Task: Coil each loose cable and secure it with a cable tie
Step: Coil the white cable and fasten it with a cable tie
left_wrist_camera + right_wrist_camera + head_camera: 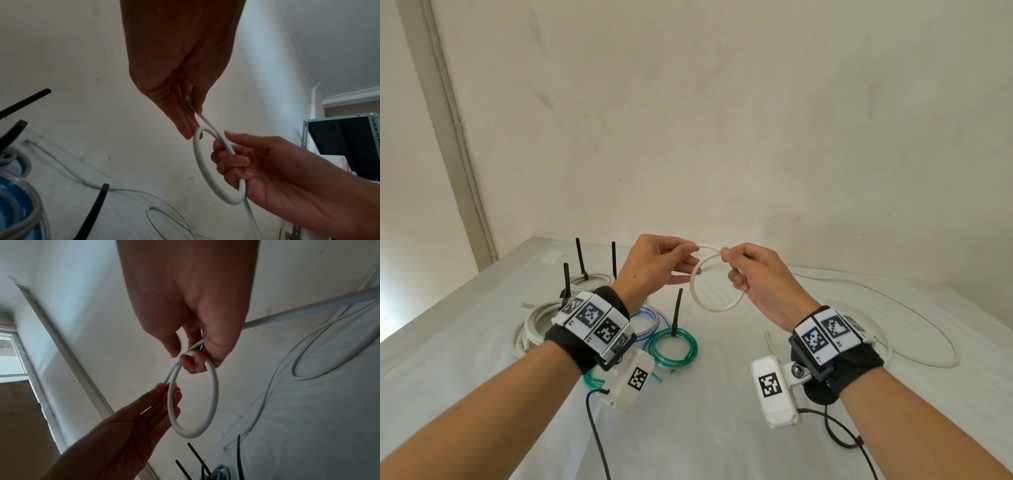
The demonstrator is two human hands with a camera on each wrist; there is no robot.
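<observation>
Head view: both hands raised above the counter point(722, 394), a single loop of white cable point(714, 306) hanging between them. Left hand point(654, 265) pinches the cable's free end between thumb and forefinger, other fingers loosely extended behind the loop. Right hand point(760, 277) pinches the loop's crossing point, remaining fingers curled in. The rest of the cable trails over the counter at right in wide slack curves. At left on the counter — finished coils: white coil point(534, 323), blue coil point(649, 320), green coil point(674, 344), each with a black cable tie point(676, 310) standing up.

Left wrist view: left hand point(174, 81) fingertips pressed together on the cable end; right hand point(267, 165) curled round the loop's far side, the cable point(198, 155) running down past it.

Right wrist view: right hand point(193, 313) pinching where the strands cross — the loop point(213, 400) hangs below, left hand's point(131, 423) straight fingers behind it.
</observation>
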